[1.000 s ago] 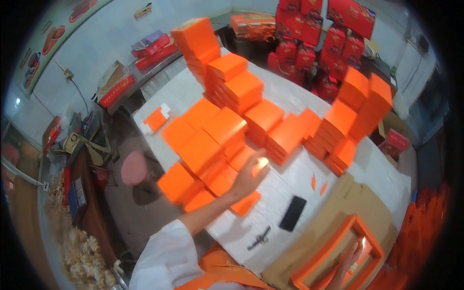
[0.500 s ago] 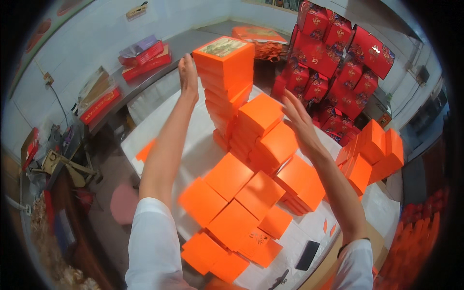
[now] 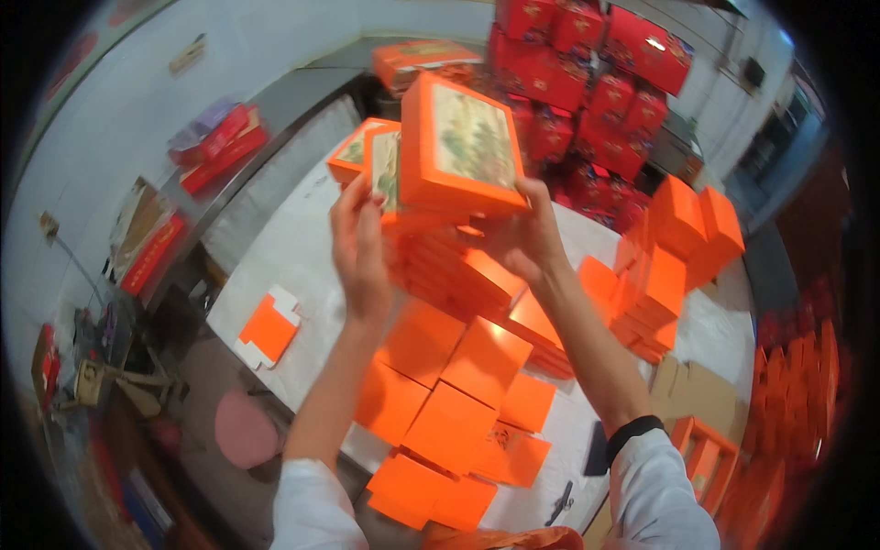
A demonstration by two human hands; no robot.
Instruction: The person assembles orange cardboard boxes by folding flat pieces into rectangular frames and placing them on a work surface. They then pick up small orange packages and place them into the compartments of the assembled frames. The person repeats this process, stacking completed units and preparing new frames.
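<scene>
Above orange stacks (image 3: 458, 367), hands (image 3: 362, 247) (image 3: 527, 243) gripping box (image 3: 463, 151) edges

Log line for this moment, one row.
left hand: on orange box side | right hand: under orange box | box: raised above stack

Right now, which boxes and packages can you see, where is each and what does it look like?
Lifted box: between both hands, orange, flat, landscape picture on lid.
Orange boxes: square, plain, spread over the white table.
Red boxes: stacked beyond the table.
Flat carton: orange, unfolded, table's left edge.
</scene>
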